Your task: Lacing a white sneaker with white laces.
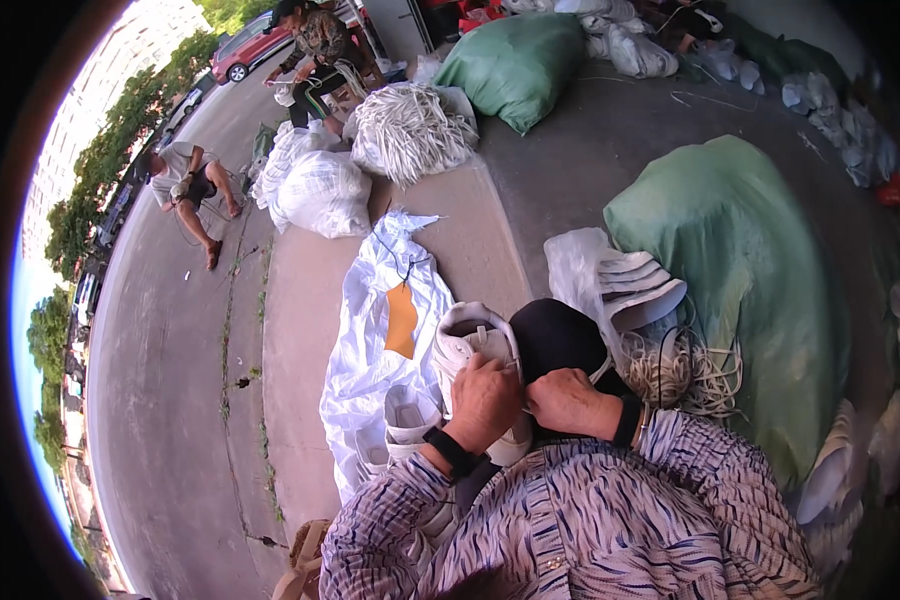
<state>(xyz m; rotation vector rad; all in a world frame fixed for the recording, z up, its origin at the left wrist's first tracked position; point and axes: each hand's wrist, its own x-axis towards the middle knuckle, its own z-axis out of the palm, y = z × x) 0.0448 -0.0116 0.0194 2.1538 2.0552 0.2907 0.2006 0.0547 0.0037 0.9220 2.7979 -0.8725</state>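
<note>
A white shoe (455, 345) stands in front of me over my lap, its opening facing up. My left hand (485, 400) is closed on the side of this shoe, near its eyelets. Just right of it, my right hand (573, 402) is closed with the fingers bent in. A pale strip shows beside its fingers, but what they pinch is hidden. Behind this hand is a rounded black shape (558, 340). More white shoes (408, 412) sit stacked to the left of my left hand. A white plastic sheet (355, 370) lies beyond them, with an orange-yellow card (401, 320) on a dark cord.
At right stands a large green sack (750, 230). Before it are a clear bag (575, 270), curved white pieces (650, 305) and bundled cream laces (715, 380). Ahead lie full white bags (325, 195), a heap of white strips (410, 130) and another green sack (515, 65). Two people sit farther off.
</note>
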